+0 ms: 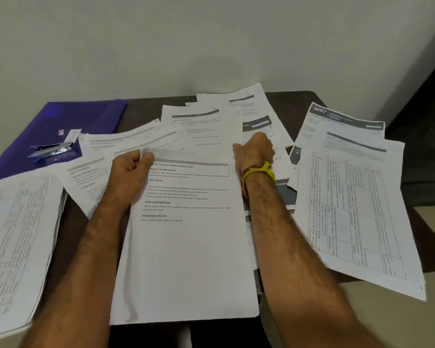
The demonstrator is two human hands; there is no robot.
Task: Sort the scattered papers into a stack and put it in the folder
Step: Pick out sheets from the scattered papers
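Between my two hands, the printed sheet [186, 237], its top-left corner pinched by my left hand [129, 172], my right hand [255, 151] (yellow band at wrist) fingers hidden, grip unclear, purple folder [68, 126] beyond my left hand, scattered papers [352, 197] outside my right.

Two bare forearms, hairy, no sleeves in view. Left hand [129, 172] without rings, watch or band. Right hand [255, 149] with a yellow thread bracelet [259, 173] tied round the wrist, knotted on top with loose ends sticking out, and thinner red-orange strands [244, 190] wound beside it. No gloves on either.
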